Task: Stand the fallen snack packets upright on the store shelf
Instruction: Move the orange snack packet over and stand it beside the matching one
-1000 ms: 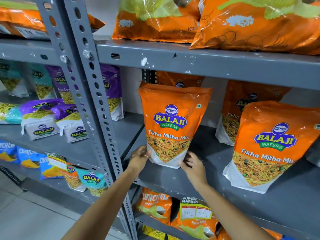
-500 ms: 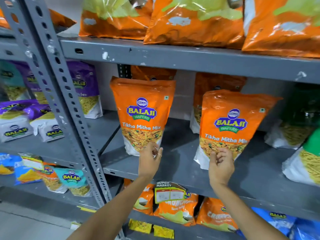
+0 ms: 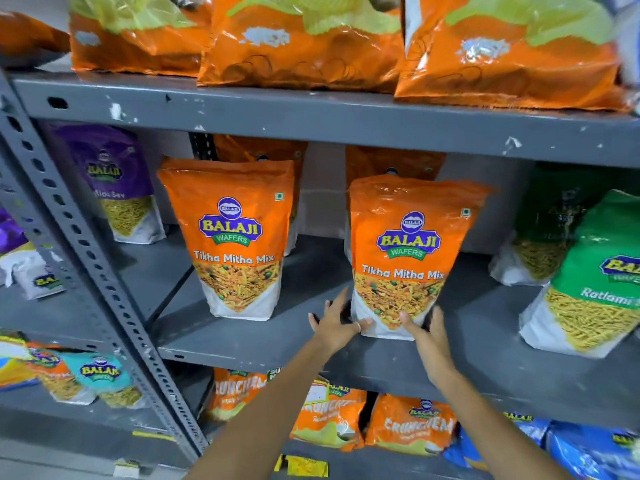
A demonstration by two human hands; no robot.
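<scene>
At centre frame, the glossy orange Tikha Mitha Mix pouch (image 3: 408,258) stands upright on the grey metal shelf (image 3: 277,341), its white base cupped between left hand (image 3: 334,323) and right hand (image 3: 427,336).

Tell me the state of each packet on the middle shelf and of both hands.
Left orange Tikha Mitha Mix packet: upright, untouched.
Right orange Tikha Mitha Mix packet: upright, held at its base.
Green Ratlami packet: standing, tilted.
Purple Aloo Sev packet: upright.
Left hand: on the packet's lower left corner.
Right hand: on its lower right corner.
</scene>
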